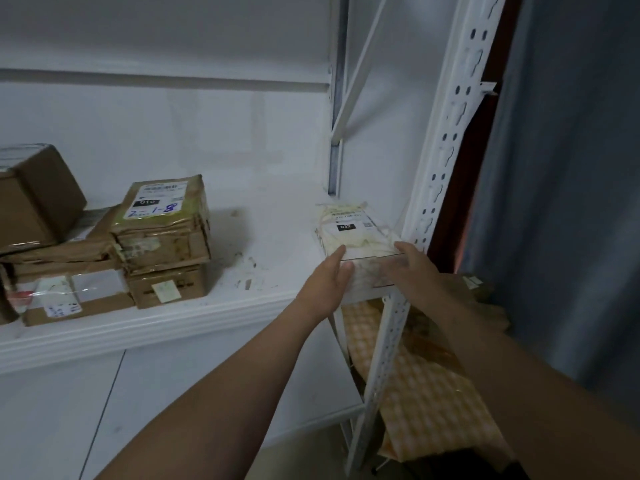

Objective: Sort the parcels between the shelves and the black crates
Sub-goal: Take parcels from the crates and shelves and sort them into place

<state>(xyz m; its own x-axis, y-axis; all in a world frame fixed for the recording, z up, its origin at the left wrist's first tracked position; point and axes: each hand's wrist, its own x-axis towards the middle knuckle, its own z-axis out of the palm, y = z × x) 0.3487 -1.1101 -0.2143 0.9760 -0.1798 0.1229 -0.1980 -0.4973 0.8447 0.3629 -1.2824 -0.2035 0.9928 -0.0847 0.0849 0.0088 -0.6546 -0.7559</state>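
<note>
hands meet on a white parcel labelled 032, which lies at the right end of the white shelf, just beside the perforated upright. left hand lies flat, fingers straight, against its near left corner. right hand covers the near right corner, too blurred to tell its grip. brown cardboard boxes sit stacked well apart to the left.
</note>
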